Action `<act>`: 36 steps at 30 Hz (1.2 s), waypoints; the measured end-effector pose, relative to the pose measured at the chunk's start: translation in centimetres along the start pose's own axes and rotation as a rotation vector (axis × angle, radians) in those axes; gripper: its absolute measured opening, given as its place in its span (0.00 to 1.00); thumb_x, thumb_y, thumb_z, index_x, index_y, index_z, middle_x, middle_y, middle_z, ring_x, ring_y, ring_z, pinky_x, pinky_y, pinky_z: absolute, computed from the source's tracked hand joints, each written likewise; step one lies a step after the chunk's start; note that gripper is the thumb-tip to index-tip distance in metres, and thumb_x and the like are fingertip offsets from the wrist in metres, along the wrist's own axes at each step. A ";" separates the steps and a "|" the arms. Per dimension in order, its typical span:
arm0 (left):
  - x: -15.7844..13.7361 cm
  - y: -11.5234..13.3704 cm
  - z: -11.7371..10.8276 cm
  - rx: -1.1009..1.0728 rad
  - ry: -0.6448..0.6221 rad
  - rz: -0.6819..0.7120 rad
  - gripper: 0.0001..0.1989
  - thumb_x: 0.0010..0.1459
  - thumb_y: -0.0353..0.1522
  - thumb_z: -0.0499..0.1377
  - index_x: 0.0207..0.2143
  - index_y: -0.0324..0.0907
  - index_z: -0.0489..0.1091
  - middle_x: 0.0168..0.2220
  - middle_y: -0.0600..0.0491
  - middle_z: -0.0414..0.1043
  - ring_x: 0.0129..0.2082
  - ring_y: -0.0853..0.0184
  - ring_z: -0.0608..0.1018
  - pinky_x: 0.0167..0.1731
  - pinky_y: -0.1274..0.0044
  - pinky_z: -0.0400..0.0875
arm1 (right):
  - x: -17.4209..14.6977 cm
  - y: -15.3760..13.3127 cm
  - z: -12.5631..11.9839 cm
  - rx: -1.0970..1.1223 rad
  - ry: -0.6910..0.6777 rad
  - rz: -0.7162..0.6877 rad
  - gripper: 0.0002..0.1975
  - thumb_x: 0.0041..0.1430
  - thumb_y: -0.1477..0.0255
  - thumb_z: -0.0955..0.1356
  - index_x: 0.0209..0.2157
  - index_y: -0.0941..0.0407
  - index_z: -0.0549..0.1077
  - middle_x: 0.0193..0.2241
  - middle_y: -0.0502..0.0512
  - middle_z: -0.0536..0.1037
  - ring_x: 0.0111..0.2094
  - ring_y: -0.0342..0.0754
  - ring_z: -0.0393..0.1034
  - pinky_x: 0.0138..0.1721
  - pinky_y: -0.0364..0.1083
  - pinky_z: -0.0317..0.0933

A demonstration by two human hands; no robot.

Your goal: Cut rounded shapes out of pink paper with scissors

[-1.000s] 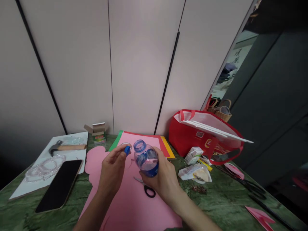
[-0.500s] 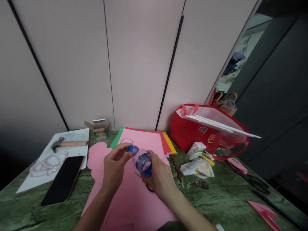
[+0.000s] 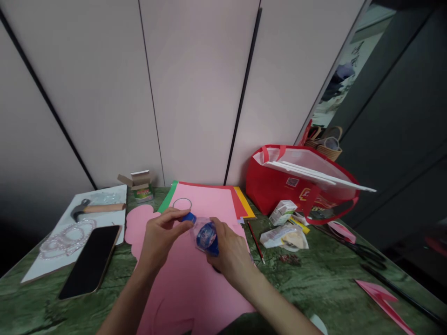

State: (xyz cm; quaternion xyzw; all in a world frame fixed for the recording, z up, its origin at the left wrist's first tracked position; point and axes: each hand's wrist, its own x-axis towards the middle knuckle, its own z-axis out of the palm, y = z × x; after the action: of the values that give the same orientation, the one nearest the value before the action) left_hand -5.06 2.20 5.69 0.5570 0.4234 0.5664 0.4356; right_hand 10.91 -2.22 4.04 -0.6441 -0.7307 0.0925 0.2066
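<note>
My right hand (image 3: 228, 251) is wrapped round a small clear plastic bottle (image 3: 206, 237) with a blue label, tilted with its top to the upper left. Thumb and fingers of my left hand (image 3: 162, 235) pinch a blue cap (image 3: 189, 217) at the bottle's neck end. Whether the cap still touches the neck, I cannot tell. Beneath both hands lies a large sheet of pink paper (image 3: 174, 288). A thin ring (image 3: 182, 204) rests on the paper just beyond my left fingertips. Something dark under my right hand is mostly hidden.
Left: a hammer (image 3: 99, 208), clear bead strands (image 3: 66, 239), a phone (image 3: 91, 260) and an opened small box (image 3: 141, 186). Right: a red pencil (image 3: 256, 242), a white box (image 3: 282, 212), a plastic packet (image 3: 284, 236), black-handled scissors (image 3: 366, 253) and a red bag (image 3: 265, 186) against the wall.
The bottle has turned in my right hand so more of its label shows. My left hand and the cap have shifted slightly left. The whole view has moved a little.
</note>
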 end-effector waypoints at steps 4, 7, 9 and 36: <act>-0.3 0.7 -0.5 -0.024 -0.169 -0.003 0.12 0.39 0.30 0.66 0.31 0.44 0.76 0.34 0.52 0.74 0.37 0.66 0.73 0.36 0.78 0.68 | -0.5 0.5 -0.8 0.301 -0.072 -0.074 0.36 0.37 0.75 0.71 0.50 0.56 0.56 0.40 0.57 0.73 0.40 0.55 0.69 0.37 0.50 0.62; -0.7 1.5 -1.2 -0.120 -0.348 -0.014 0.13 0.41 0.30 0.66 0.34 0.44 0.76 0.36 0.50 0.75 0.37 0.65 0.74 0.35 0.78 0.69 | -0.9 0.9 -1.3 0.580 -0.257 -0.192 0.37 0.34 0.73 0.74 0.49 0.54 0.58 0.39 0.52 0.73 0.36 0.50 0.69 0.35 0.45 0.62; -1.1 2.1 -1.6 -0.207 -0.502 0.003 0.15 0.42 0.34 0.66 0.35 0.42 0.75 0.34 0.48 0.75 0.33 0.65 0.75 0.32 0.78 0.70 | -1.0 0.9 -1.6 0.697 -0.402 -0.313 0.36 0.32 0.71 0.75 0.46 0.54 0.61 0.40 0.51 0.72 0.37 0.48 0.68 0.37 0.44 0.62; -0.9 0.2 1.4 -0.374 -0.286 0.165 0.15 0.55 0.31 0.56 0.46 0.47 0.67 0.45 0.48 0.71 0.50 0.56 0.68 0.48 0.58 0.65 | 6.5 17.6 -1.3 0.109 0.864 0.489 0.39 0.38 0.63 0.71 0.51 0.64 0.56 0.45 0.72 0.68 0.46 0.64 0.61 0.44 0.56 0.54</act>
State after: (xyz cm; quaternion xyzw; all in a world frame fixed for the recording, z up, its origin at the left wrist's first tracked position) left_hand -3.71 1.27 5.65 0.5737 0.1984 0.5840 0.5389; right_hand 26.84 6.67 -0.64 -0.7642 -0.4003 -0.0990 0.4960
